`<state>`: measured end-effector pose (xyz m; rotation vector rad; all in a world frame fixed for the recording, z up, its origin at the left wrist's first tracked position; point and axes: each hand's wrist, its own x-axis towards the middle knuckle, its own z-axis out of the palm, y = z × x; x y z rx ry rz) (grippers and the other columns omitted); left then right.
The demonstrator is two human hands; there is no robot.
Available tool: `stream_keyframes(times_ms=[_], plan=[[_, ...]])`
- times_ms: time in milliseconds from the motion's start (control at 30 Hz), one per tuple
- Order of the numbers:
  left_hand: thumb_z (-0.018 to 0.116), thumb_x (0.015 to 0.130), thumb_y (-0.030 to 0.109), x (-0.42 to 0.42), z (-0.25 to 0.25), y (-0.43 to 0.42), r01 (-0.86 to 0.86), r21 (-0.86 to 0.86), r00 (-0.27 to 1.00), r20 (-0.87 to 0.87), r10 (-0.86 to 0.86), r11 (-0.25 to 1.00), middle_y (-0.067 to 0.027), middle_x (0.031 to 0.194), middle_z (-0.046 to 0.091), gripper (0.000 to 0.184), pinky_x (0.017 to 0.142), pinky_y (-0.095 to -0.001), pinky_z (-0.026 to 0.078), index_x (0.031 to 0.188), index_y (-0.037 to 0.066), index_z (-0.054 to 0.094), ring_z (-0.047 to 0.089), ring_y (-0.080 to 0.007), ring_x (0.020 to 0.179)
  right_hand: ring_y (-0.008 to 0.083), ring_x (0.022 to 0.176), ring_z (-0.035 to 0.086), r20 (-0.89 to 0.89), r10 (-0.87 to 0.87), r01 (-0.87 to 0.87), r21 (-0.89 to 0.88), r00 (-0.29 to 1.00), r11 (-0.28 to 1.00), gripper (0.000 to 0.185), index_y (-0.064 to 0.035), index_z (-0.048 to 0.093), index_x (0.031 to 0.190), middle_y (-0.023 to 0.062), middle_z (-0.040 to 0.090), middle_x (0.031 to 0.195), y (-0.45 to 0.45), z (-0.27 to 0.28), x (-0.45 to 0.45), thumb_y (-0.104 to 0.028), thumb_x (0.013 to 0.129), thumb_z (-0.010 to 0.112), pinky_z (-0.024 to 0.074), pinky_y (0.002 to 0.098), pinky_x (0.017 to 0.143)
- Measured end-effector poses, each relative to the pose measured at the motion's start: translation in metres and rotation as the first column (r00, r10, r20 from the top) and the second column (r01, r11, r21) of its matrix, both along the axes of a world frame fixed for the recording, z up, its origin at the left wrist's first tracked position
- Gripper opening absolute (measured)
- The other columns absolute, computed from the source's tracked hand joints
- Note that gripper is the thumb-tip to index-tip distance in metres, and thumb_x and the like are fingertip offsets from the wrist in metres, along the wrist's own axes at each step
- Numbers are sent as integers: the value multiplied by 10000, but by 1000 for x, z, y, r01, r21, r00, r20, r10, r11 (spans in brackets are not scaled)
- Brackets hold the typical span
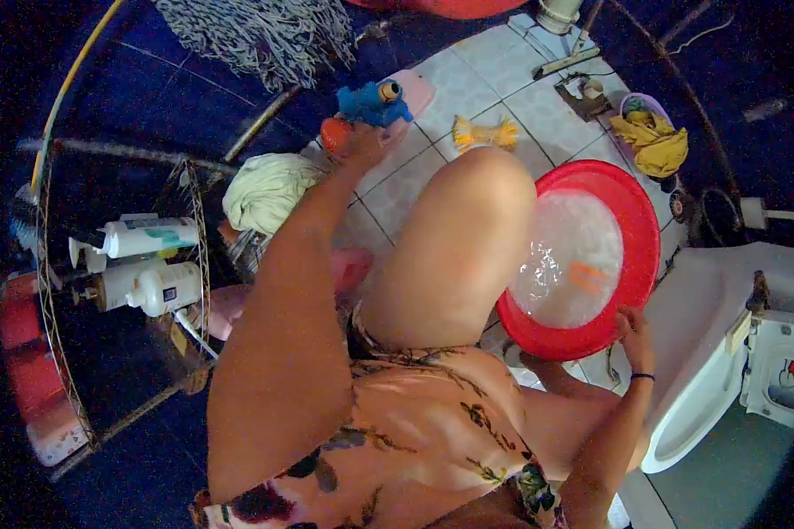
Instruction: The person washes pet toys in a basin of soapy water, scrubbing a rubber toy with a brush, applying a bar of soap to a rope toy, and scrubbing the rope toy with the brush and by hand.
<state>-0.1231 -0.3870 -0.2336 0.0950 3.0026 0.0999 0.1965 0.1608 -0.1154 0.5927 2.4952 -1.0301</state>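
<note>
My left hand reaches out to the far side and closes around a blue plastic toy with an orange-red round part. Part of its fingers is hidden behind the toy. Just beyond lies a pink flat thing. On the right, my right hand grips the near rim of a red basin. Cloudy, foamy water fills the basin, and an orange piece shows in it. A yellow-orange bundle rests on the tiles between the toy and the basin.
A pale cloth heap lies left of my left arm. Pump bottles stand on a rack at left. A mop head is at the top. A white toilet and a tub with a mustard cloth are at right.
</note>
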Motion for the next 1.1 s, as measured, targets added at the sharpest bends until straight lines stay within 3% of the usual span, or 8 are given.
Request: stream_keyframes(times_ms=[167,267,300,367,433,567,833,1100], plan=[[553,726,280,26,-89,76,300,479,887,180,-426,825,-141,911,596,250,753,-418,461,919,144,633,585,-303,847,150,838,554,80,135,-142,82,988,987,293,-57,552,1061,69,590,978,-26,11,-25,-268,859,533,433,258,736],[537,732,235,35,-9,133,225,465,868,303,-393,856,-117,920,599,213,746,-395,463,895,139,636,585,-296,844,279,978,552,80,-5,21,-198,997,980,319,-82,562,1083,128,597,1020,-49,26,-41,-281,833,558,403,362,875],[539,728,228,26,-15,142,219,510,853,313,-417,832,-112,919,600,211,743,-395,464,892,137,635,586,-296,844,277,1007,532,156,52,-77,161,986,984,331,-102,557,1093,124,586,1041,-55,27,-41,-298,826,561,381,394,890],[537,727,212,8,-37,158,289,556,852,222,-475,779,-105,919,600,209,747,-396,463,894,133,633,584,-291,857,272,1063,494,339,68,-309,733,938,606,355,-141,548,1113,115,564,1083,-61,27,-39,-331,814,567,336,457,920],[527,733,195,-10,-64,162,444,525,848,16,-531,726,-102,923,598,211,758,-400,461,903,128,631,579,-281,885,266,1093,460,323,73,-280,662,944,696,370,-178,541,1115,102,546,1105,-59,27,-45,-356,794,585,303,508,913],[493,753,138,-28,-62,178,473,446,816,105,-569,760,-120,1040,560,236,819,-420,439,961,119,603,542,-307,967,246,1102,439,123,200,-231,344,972,910,344,-204,553,1103,59,545,1094,-48,14,-38,-348,793,592,290,495,911],[509,700,36,-59,-103,191,608,166,794,-156,-588,776,-153,1147,494,508,905,-481,355,1200,91,445,475,-350,1065,231,1078,447,124,291,-316,371,949,873,314,-141,548,1087,64,546,1054,-67,31,-62,-270,803,577,211,450,979],[543,742,135,-55,-121,192,513,-106,859,73,-507,852,-116,1066,522,402,862,-461,323,1130,59,467,469,-258,1072,300,1058,446,154,350,-375,187,924,908,301,-91,539,1083,122,530,1051,-76,24,-75,-221,812,538,245,473,943]])
